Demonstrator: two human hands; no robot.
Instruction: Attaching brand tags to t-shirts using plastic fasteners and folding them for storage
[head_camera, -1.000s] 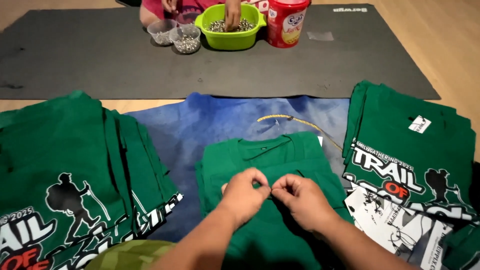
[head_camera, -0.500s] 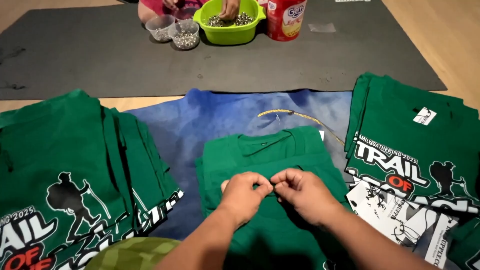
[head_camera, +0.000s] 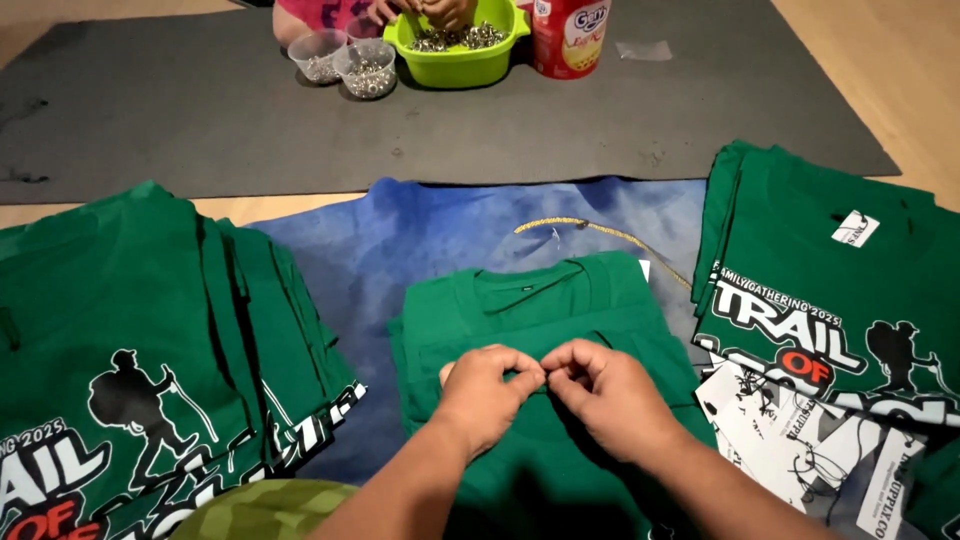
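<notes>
Wooden floor with a dark mat (head_camera: 200, 110) and blue cloth (head_camera: 420, 235), folded green shirt (head_camera: 530, 300) mid-cloth, left hand (head_camera: 485, 385) and right hand (head_camera: 600, 385) fingers pinching something tiny together on it, probably fastening, which needs steady fine fingertip work.

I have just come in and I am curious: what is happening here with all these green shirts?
A person's left hand and right hand pinch something small together on a folded green shirt. Stacks of printed green shirts lie on the left and the right. Farther back, another person's hands reach into a lime bowl of small metal pieces.
</notes>
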